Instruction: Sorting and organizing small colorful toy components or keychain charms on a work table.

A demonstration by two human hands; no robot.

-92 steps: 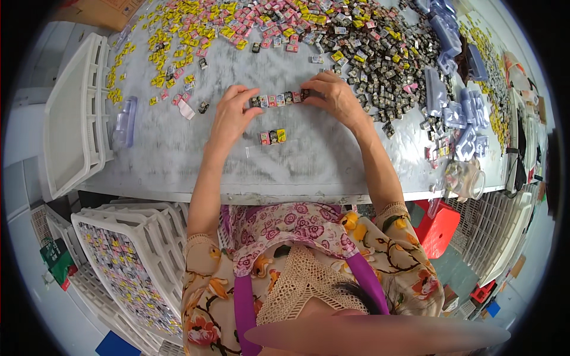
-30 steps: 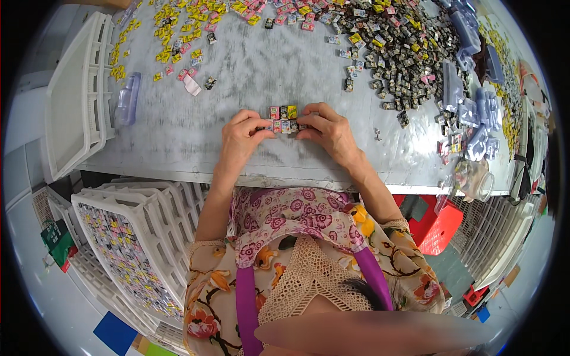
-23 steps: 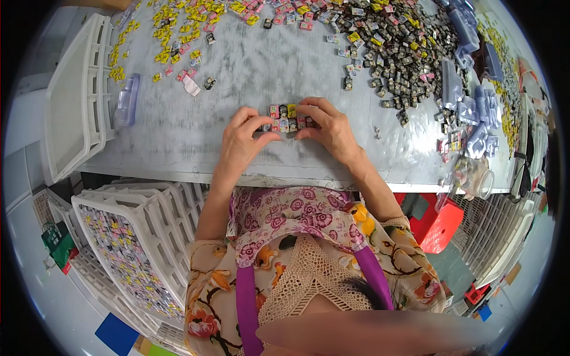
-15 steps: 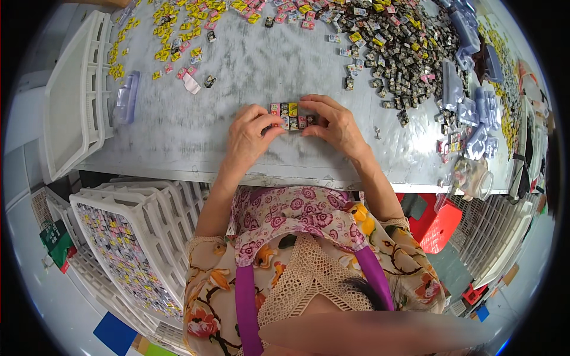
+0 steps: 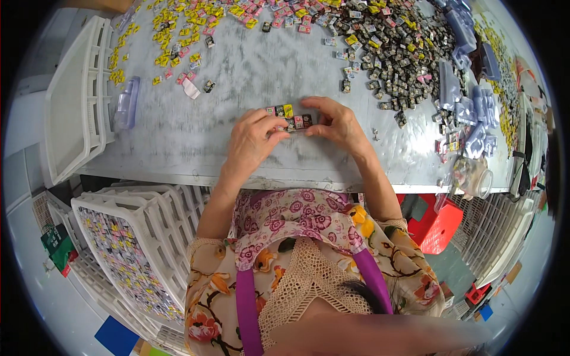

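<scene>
Two short rows of small printed boxes (image 5: 303, 121), in pink, black and yellow, lie side by side on the grey table between my hands. My left hand (image 5: 254, 137) is closed round their left end, its thumb and fingertips pressed near the front row and hiding part of it. At the right end, my right hand (image 5: 336, 123) has its forefinger stretched out and its thumb apart, close to the last dark box. A gap shows between that forefinger and the boxes.
A big heap of mostly black small boxes (image 5: 398, 59) covers the back right. Yellow pieces (image 5: 178, 29) scatter at back left. Clear plastic trays (image 5: 449, 86) and a jar (image 5: 482, 184) stand right. White crates (image 5: 142, 219) are below left, a red bin (image 5: 438, 225) below right.
My right forefinger and thumb have spread from the boxes' right end. The back row has shifted slightly left, and the rows now sit at a slight tilt.
</scene>
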